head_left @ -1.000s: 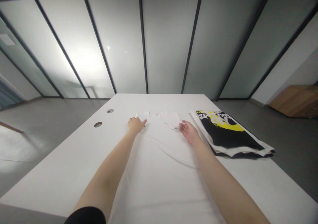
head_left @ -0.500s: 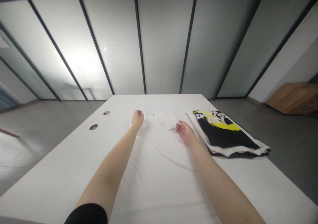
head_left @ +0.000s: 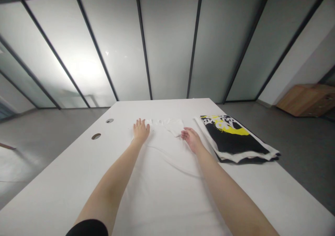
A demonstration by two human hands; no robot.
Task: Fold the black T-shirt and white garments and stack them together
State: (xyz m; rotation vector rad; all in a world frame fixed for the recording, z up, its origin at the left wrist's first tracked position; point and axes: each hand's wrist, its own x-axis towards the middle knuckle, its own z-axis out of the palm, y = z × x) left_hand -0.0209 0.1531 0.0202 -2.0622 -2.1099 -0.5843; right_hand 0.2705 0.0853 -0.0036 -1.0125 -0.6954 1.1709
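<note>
Left hand (head_left: 140,131) was uncurled since earlier frame, fingers spread at far end of shirt (head_left: 167,159). Right hand (head_left: 192,140) was half-curled by sleeve (head_left: 176,127), grip indiscernible; shirt was laid on table (head_left: 65,180), beside stack (head_left: 237,141).

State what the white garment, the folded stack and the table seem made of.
White garment: matte cloth, possibly a cotton-like knit, given its soft creases.
Folded stack: fabric too, dull-finished, judging by its wavy, layered edges; fibre unclear.
Table: smooth, white, low-sheen board, perhaps laminate, from its even surface and cut round holes.
</note>
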